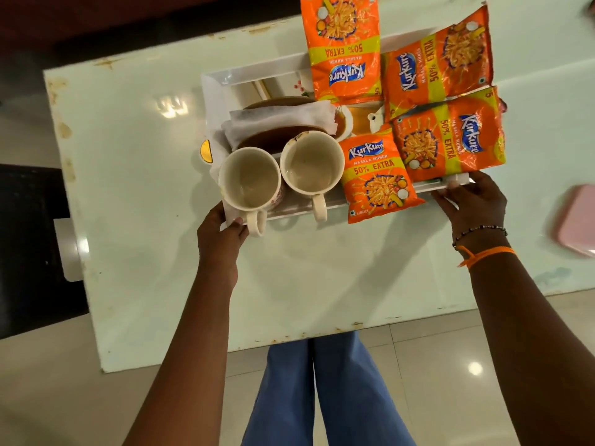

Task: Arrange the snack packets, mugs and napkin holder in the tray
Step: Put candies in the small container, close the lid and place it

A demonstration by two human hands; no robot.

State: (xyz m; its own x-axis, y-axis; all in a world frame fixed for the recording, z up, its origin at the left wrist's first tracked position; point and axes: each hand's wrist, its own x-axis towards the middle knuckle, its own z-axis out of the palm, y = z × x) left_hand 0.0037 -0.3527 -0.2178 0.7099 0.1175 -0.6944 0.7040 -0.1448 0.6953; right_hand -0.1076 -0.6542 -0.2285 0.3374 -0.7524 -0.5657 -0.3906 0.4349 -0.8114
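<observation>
Left hand (222,235) has its grip clamped on the white tray (225,91)'s near-left corner; right hand (473,201) clamped on its near-right edge; mugs (251,178), Kurkure packets (450,140), napkin holder (280,123) inside.

The table (154,194) has a glossy, pale glass-like top with rusty chipped edges. The white tray (257,72) looks like smooth plastic. Both mugs (249,178) are glazed ceramic, stained inside. The snack packets (344,46) are shiny crinkled foil. Napkins (283,120) are soft matt paper.
</observation>
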